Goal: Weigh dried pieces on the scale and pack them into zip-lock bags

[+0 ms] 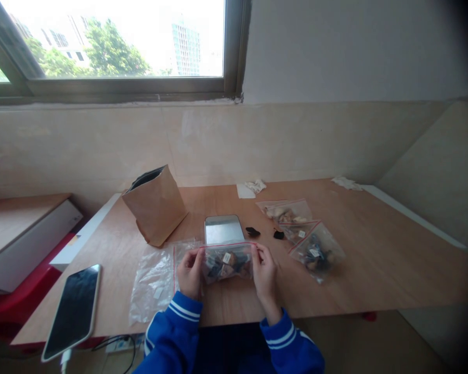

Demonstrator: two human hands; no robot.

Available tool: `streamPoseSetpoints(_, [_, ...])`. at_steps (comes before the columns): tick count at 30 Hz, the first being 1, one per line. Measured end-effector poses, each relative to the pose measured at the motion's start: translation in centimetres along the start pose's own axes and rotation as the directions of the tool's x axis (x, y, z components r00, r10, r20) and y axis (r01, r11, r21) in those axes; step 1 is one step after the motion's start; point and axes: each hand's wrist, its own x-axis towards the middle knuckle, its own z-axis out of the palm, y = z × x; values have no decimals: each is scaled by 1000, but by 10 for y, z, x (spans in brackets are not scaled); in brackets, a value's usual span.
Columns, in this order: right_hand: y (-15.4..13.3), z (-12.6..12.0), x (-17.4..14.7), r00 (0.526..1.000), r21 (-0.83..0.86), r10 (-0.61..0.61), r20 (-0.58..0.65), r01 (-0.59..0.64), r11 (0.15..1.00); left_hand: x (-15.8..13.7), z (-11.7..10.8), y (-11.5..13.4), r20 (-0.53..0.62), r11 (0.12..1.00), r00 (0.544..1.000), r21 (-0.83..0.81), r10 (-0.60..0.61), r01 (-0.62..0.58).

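Between my two hands is a clear zip bag [234, 272] with a red strip along its top edge. Dark and brown pieces and a small white label show inside it. My left hand [190, 270] pinches the bag's upper left corner, and my right hand [264, 270] pinches the upper right corner. Just behind the bag lies a flat silver-topped device [223, 229], partly covered by it. Empty clear zip bags [152, 285] lie flat beside and under my left hand. Two small dark pieces, one [252, 231] nearer the device and another [278, 235] farther right, rest on the table.
Filled zip bags, one with pale pieces [292, 212] and one with dark pieces [315, 254], lie at the right. An upright brown paper bag [158, 208] stands at the back left. A phone [73, 306] with a cable lies at the left edge. Crumpled tissue [256, 186] sits near the wall.
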Motion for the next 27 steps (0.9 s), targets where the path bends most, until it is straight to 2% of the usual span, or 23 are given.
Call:
streamPoseSetpoints(6, [5,1,3,995,111,92,-33,-87,990,-1,0,-3,65,999,998,-43,2,1])
streamPoseSetpoints(11, [2,-1,2,991,56,101,-91,-96,994,-1,0,-3,83,996,996,-84,8,-1])
streamPoseSetpoints(15, [-3,-3,1,987,79,149,-63,-143,987,1,0,0,67,995,998,-104,5,2])
streamPoseSetpoints(27, [-4,-3,4,997,96,63,-37,-60,994,4,0,0,23,994,1000,-112,15,-12])
